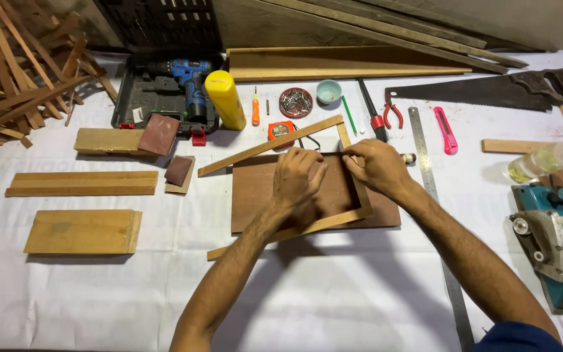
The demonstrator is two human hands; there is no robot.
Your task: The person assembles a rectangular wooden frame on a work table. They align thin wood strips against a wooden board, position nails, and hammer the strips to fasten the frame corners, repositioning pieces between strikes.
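A dark brown board (255, 195) lies flat in the middle of the white-covered table. On it rests an open frame of thin light wood strips (265, 146): a long upper strip, a short right side strip and a long lower strip (320, 225). My left hand (298, 177) presses down on the board inside the frame, fingers curled. My right hand (376, 166) pinches something small at the frame's right side strip, near the upper corner. What the fingertips hold is hidden.
Behind the hands lie a tape measure (280, 130), a tin of screws (295, 102), pliers (392, 115), a steel ruler (425, 166), a pink knife (446, 130) and a hand saw (490, 91). A yellow can (225, 99) and drill case (164, 91) stand left; a planer (558, 244) right. Wood blocks (83, 231) lie left.
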